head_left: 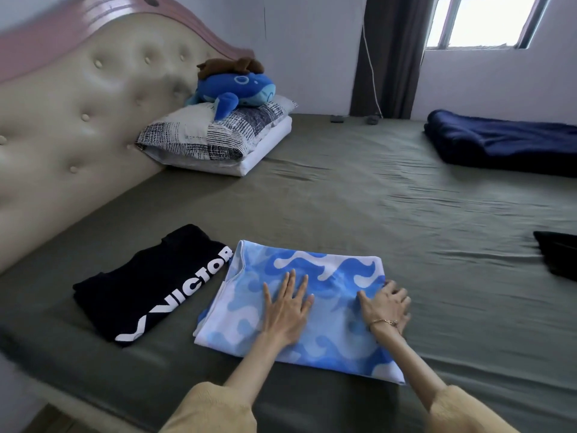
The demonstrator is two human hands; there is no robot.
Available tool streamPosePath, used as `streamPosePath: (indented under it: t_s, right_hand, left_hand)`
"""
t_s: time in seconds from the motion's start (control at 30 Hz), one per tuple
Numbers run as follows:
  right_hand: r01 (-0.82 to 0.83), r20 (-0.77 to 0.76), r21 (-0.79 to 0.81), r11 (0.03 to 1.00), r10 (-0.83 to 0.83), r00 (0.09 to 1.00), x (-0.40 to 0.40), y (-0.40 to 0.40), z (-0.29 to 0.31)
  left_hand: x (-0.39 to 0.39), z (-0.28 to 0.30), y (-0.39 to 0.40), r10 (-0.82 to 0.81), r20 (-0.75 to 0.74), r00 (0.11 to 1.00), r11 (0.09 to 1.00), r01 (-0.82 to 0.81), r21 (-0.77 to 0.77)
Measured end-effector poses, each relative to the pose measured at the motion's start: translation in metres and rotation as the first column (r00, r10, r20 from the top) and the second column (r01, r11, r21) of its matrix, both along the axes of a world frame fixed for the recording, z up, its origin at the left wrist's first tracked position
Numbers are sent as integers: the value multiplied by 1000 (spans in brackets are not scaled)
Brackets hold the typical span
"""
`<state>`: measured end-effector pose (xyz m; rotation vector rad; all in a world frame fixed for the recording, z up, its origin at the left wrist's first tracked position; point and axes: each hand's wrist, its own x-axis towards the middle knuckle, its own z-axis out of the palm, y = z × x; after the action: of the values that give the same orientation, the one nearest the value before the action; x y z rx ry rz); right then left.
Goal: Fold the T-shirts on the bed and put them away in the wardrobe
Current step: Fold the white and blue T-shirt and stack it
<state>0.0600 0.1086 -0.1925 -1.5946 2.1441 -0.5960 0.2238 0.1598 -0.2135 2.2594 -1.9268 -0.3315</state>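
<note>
**Blue shirt pressed flat mid-fold on the bed**

The blue wave-patterned T-shirt (315, 307) lies on the near part of the bed (374, 207), already doubled into a rough rectangle. The left hand (285, 310) rests on its middle with fingers straight and spread, palm down, which looks meant to pin the cloth and smooth out wrinkles. The right hand (387, 304) sits at the shirt's right edge with fingers curled over the fabric, seemingly gripping that edge to square it or to lift it for the next fold; how firmly it pinches I cannot tell

Just to the left, close but not overlapping, lies a black T-shirt (150, 285) with white lettering, folded and set aside, probably so the finished pieces gather in one spot before going to the wardrobe, which is not in view

By count: one blue shirt in work, one black shirt folded, and one dark garment (559, 257) at the far right edge, cut off by the frame, possibly another shirt waiting. Elsewhere on the bed: one navy blanket (505, 142), one patterned pillow (215, 132) on folded white bedding, and one blue plush toy (240, 89) on top by the headboard (78, 114)
</note>
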Motion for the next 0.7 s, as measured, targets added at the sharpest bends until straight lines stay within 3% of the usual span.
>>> streamPosePath:
  t_s: [0.1, 0.23, 0.47, 0.7]
  right_hand:
    - [56, 94, 77, 995, -63, 994, -6, 0, 4]
    - [-19, 118, 184, 983, -3, 993, -10, -4, 6]
    - [-62, 161, 147, 987, 38, 986, -54, -14, 8]
    - [60, 148, 139, 988, -80, 986, -152, -9, 11]
  left_hand:
    - [-5, -2, 0, -5, 32, 999, 999, 4, 32]
    - [-12, 2, 0, -48, 81, 996, 997, 43, 72]
    - [-46, 4, 1, -96, 33, 995, 992, 93, 86]
    - [-136, 8, 4, -216, -47, 975, 973, 219, 78]
